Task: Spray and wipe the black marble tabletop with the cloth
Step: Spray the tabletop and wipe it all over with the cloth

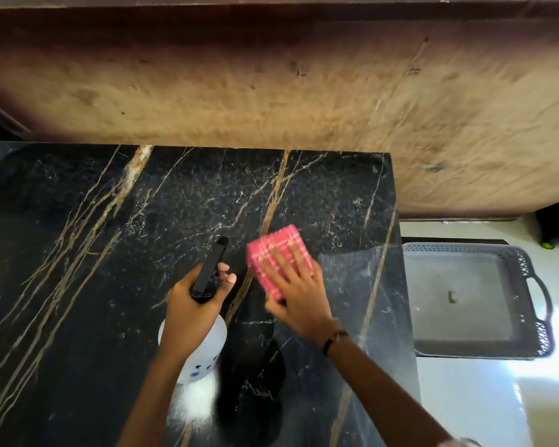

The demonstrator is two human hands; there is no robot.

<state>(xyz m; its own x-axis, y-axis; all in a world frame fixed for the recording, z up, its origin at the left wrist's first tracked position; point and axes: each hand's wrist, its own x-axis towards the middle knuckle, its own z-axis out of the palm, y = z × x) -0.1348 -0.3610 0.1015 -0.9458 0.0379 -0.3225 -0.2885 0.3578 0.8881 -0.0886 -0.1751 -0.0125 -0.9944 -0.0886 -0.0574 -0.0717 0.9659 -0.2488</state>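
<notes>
A worn tan wall [304,91] backs the black marble tabletop [94,253], veined in gold and white. To its right, lower down, a grey tray [471,301] with lattice handles sits on the pale floor [465,408]. Your left hand [191,308] grips the spray bottle [204,346] by its black head, the white body below your wrist, nozzle pointing away from you. Your right hand [300,291] lies flat, fingers spread, pressing the folded pink checked cloth [279,256] onto the marble just right of the nozzle. A dark band [334,340] circles that wrist.
</notes>
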